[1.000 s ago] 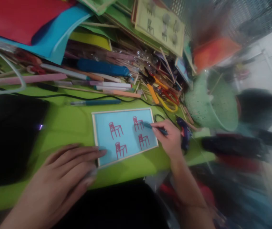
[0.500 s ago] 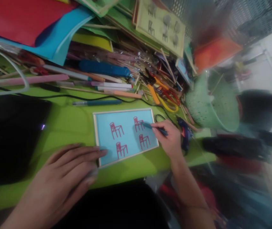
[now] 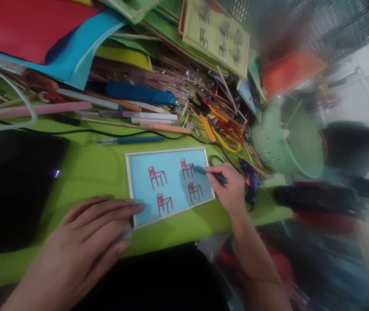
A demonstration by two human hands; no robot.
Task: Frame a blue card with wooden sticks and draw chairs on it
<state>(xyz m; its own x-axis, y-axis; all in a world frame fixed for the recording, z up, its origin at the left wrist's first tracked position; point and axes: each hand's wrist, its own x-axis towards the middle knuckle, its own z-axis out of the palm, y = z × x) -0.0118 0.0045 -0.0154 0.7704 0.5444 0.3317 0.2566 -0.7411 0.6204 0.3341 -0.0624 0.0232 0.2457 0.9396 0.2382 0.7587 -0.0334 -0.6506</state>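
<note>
A light blue card point(image 3: 171, 162) with a thin pale wooden frame lies on the green tabletop point(image 3: 90, 168). Several chairs are drawn on it in dark red lines. My right hand point(image 3: 228, 185) is closed around a dark blue-green pen point(image 3: 215, 175), whose tip meets the upper right chair drawing point(image 3: 187, 167). Flat and with fingers stretched out, my left hand point(image 3: 97, 233) rests at the card's lower left edge. Its fingertips lie over the frame and touch the card's corner.
Behind the card lie a blue pen point(image 3: 139, 140), markers point(image 3: 155, 116), orange-handled pliers point(image 3: 205, 123) and yellow-handled scissors point(image 3: 228, 140). A glue gun point(image 3: 252, 177) is right of my right hand, near a green basket point(image 3: 288, 138). A black device point(image 3: 19, 185) sits at left.
The view has shifted very slightly. Both hands, the pen and the framed card keep practically the same positions.
</note>
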